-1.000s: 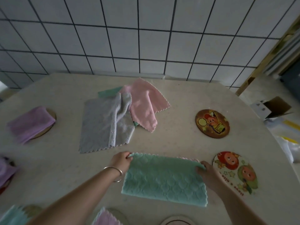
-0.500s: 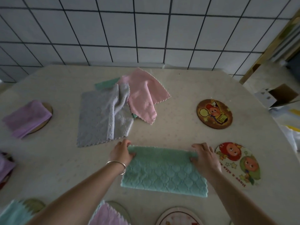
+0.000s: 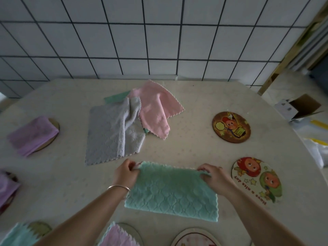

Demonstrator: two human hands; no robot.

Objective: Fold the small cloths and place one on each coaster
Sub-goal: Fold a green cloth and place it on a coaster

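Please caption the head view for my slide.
Both hands, left and right, pinch the green cloth's far corners.

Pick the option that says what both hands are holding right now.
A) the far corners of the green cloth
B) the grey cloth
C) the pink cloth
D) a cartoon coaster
A: the left hand and right hand each pinch a far corner of the green cloth, lifting that edge.

The scene is dim and flat, with a cool grey cast. The tiled wall [image 3: 159,38] at the top of the frame is the brightest part. Shadows on the table [image 3: 195,96] are soft and faint. Wide-angle distortion bends the grout lines and the table's edges outward. The left and bottom edges look smeared and soft.
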